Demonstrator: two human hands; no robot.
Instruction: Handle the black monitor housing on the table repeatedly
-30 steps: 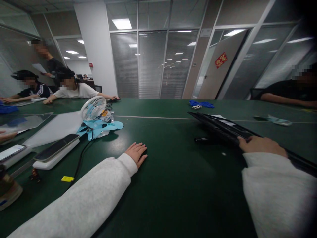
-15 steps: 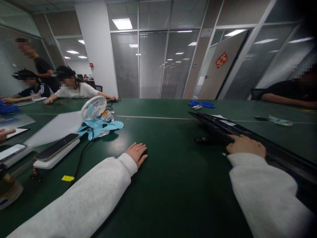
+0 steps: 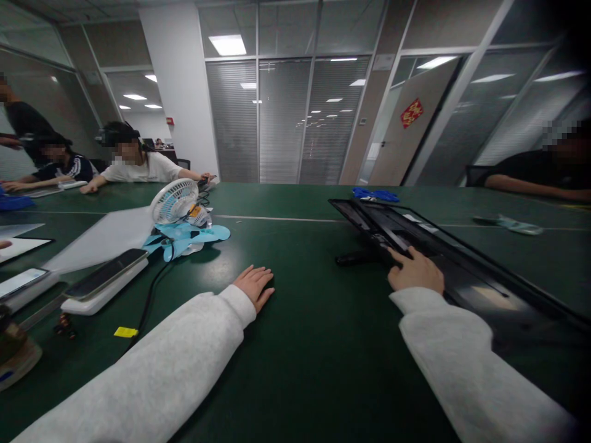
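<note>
My left hand (image 3: 255, 287) lies flat on the green table (image 3: 295, 369), fingers spread, holding nothing. On the right, my right hand (image 3: 418, 271) is on the near edge of a large flat black panel or frame (image 3: 480, 283), its fingers bent over that edge. The panel slants from the table's middle toward the right side, and its raised rim and some pale patches show. A small black object (image 3: 355, 257) sits under its left end, partly hidden by the panel.
A white fan (image 3: 175, 202) with light blue blades (image 3: 189, 237) stands at left, near a phone on a white box (image 3: 108, 277) and a black cable (image 3: 150, 295). Blue gloves (image 3: 376, 194) lie beyond the panel. People sit at the far left and right.
My right hand has moved left with the black panel, whose inner face now shows more. My left hand has stayed in place. A standing person at the far left has shifted left.
</note>
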